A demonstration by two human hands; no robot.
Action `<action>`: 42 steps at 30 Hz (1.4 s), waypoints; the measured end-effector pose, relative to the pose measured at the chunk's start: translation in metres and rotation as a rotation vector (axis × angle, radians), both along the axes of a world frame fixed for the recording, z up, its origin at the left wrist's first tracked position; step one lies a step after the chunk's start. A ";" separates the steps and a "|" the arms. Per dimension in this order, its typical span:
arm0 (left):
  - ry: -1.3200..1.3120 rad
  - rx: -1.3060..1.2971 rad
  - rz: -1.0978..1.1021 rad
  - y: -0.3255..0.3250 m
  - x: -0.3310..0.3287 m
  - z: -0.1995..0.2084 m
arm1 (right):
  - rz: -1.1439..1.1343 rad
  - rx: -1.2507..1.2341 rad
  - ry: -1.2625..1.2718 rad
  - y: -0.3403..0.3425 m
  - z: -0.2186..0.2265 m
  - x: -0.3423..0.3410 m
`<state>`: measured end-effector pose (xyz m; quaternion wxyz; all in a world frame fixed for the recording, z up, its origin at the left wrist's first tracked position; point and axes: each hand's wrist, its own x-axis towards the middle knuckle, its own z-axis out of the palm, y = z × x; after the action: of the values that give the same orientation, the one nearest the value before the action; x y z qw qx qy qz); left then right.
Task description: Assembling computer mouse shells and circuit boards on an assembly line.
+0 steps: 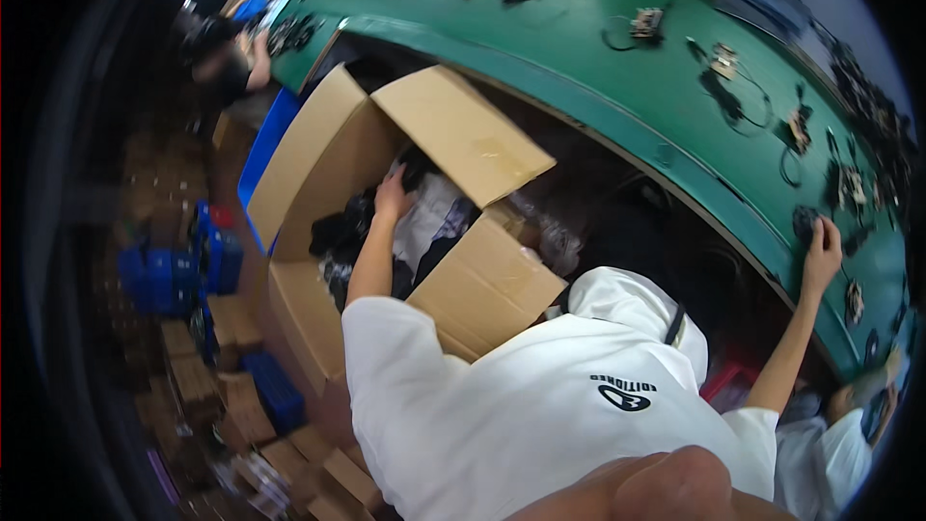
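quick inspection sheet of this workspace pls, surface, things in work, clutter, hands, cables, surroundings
Surface: green workbench, small pale assemblies spaced along it
Things in work: open cardboard box beside the bench, dark items and whitish plastic inside
Clutter: blue bins and cardboard cartons on the left
Hands: left hand inside the box, grip unclear; right hand over the bench, appears to pinch a dark bundle
Cables: black cables lying loose by the assemblies
Surroundings: one person upper left, another person's white clothing lower right
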<state>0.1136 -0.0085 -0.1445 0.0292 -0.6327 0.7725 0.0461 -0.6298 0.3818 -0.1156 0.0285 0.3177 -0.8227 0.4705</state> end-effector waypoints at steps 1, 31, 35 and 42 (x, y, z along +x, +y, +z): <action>0.003 0.022 -0.025 0.002 -0.007 0.006 | 0.000 -0.021 -0.012 0.001 0.005 0.003; 1.755 1.143 -0.520 0.095 -0.425 0.188 | 0.669 -0.329 -0.561 -0.094 0.111 0.169; 1.665 1.413 -0.499 0.122 -0.508 0.167 | 0.562 -0.678 -0.858 -0.088 0.087 0.147; 1.754 1.480 -0.338 0.090 -0.565 0.125 | 0.109 -0.415 0.005 -0.057 0.073 0.114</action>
<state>-0.4517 0.0815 -0.0192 -0.1474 -0.1004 0.3865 0.9049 -0.5159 0.3252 -0.0425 0.0696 0.3502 -0.6898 0.6298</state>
